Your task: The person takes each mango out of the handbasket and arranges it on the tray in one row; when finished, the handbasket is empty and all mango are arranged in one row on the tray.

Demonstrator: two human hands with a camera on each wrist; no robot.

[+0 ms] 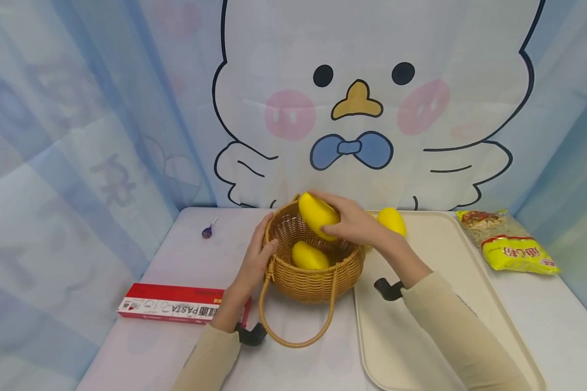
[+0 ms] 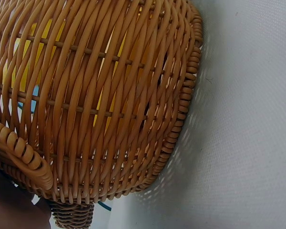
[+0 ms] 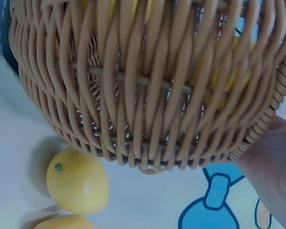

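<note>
A brown wicker basket (image 1: 313, 285) stands upright on the table, its handle folded down toward the front. My left hand (image 1: 255, 255) holds the basket's left side at the rim. Over the opening, my right hand (image 1: 354, 220) grips a yellow mango (image 1: 317, 213) between thumb and fingers. Inside the basket lies another yellow mango (image 1: 310, 256). Behind the right wrist, a further mango (image 1: 392, 220) sits on the cream tray (image 1: 420, 336). The right wrist view shows a mango (image 3: 78, 180) beside the basket weave (image 3: 148, 95), with part of another below it.
A red and white pasta box (image 1: 171, 303) lies at the left, partly behind the left forearm. Farther back is a small wrapped lollipop (image 1: 207, 232). A yellow food bag (image 1: 513, 247) lies right of the tray. A printed curtain (image 1: 352, 179) hangs behind the table.
</note>
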